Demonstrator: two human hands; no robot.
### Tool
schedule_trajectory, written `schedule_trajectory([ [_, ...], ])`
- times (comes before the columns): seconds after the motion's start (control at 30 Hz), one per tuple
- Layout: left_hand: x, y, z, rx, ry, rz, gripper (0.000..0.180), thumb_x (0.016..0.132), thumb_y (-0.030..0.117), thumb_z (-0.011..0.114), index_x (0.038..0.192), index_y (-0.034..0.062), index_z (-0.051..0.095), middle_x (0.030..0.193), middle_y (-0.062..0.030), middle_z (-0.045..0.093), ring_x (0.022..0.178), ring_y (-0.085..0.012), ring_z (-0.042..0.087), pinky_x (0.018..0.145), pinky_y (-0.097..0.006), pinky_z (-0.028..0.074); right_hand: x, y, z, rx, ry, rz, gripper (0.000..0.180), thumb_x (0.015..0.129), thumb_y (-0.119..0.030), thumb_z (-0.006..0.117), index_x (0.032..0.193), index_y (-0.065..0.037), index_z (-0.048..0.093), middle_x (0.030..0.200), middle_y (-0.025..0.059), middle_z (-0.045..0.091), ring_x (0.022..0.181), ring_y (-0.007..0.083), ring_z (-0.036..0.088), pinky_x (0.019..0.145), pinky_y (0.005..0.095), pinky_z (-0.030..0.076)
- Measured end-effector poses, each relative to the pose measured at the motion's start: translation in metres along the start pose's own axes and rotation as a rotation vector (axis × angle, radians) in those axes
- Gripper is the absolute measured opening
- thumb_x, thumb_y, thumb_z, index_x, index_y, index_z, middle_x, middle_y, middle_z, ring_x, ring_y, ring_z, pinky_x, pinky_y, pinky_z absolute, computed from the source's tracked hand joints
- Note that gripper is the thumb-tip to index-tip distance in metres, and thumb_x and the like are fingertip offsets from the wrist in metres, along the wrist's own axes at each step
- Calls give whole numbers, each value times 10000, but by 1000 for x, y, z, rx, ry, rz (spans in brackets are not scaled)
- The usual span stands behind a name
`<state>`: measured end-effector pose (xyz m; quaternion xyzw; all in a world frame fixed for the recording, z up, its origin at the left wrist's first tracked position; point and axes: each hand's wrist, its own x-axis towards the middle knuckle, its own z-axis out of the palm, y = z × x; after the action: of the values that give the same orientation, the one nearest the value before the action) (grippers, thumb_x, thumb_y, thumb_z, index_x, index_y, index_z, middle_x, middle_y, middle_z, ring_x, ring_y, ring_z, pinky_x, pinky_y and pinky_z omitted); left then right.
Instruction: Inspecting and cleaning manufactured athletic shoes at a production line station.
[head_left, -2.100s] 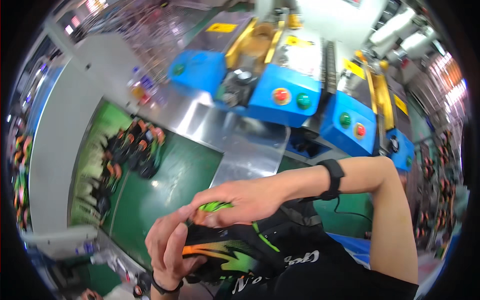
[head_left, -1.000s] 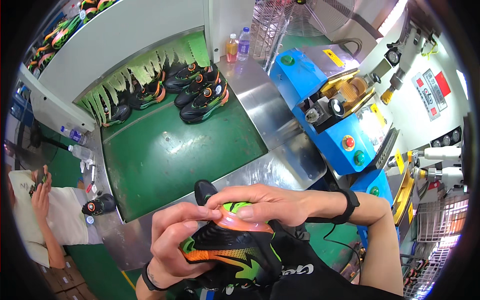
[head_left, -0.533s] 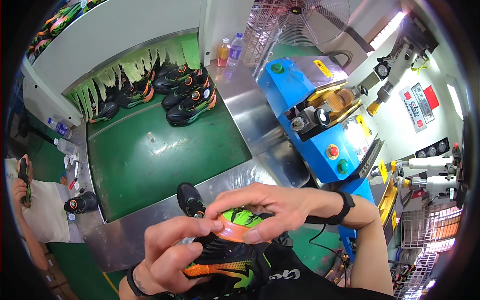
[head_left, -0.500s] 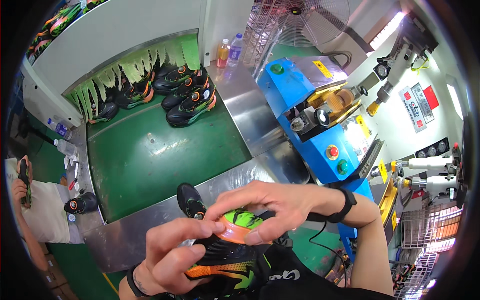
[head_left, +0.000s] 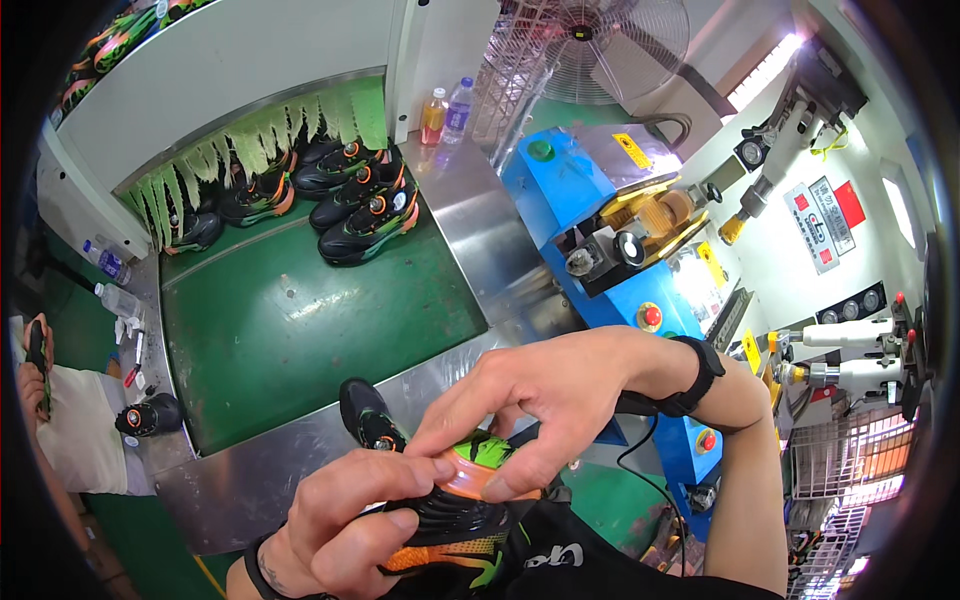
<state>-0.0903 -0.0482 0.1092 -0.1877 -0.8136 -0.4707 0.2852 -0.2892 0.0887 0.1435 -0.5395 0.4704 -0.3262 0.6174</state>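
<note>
A black shoe with orange and green patterning is held close in front of me, its orange and bright green end turned up. My left hand is closed on its near left side, thumb and forefinger pinched by the orange rim. From the right, my right hand arches over the shoe, with its thumb and fingers pressed on either side of the orange and green end. Just beyond my hands, another black shoe sits on the metal ledge. Fingers hide part of the held shoe.
Several black shoes stand on the green belt by a fringed green curtain. Bottles stand at the back. On the right is a blue machine. At left, another person holds a shoe; a single shoe lies nearby.
The view has shifted slightly, so the belt and machine sit a little further left. My right wrist and the back of that hand are higher in view. Both hands keep their grip on the shoe.
</note>
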Motion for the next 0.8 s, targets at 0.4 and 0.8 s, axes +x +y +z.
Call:
schedule_trajectory([
  [0.4,2,-7,1,20,37,10,786,663,118,888,1201,100,315,1121,-161,431,893,-318,698,736,-399,624,2,-2,-7,72,-19,-12,394,904,-227,634,1251,-41,623,835,26,650,785,80,521,693,277,423],
  [0.8,4,-6,1,199,30,-34,778,661,195,904,1185,118,335,1073,-133,529,940,-231,629,705,-298,530,4,5,-5,86,-7,-11,369,910,-180,605,1246,-30,620,777,10,641,729,64,536,708,265,428],
])
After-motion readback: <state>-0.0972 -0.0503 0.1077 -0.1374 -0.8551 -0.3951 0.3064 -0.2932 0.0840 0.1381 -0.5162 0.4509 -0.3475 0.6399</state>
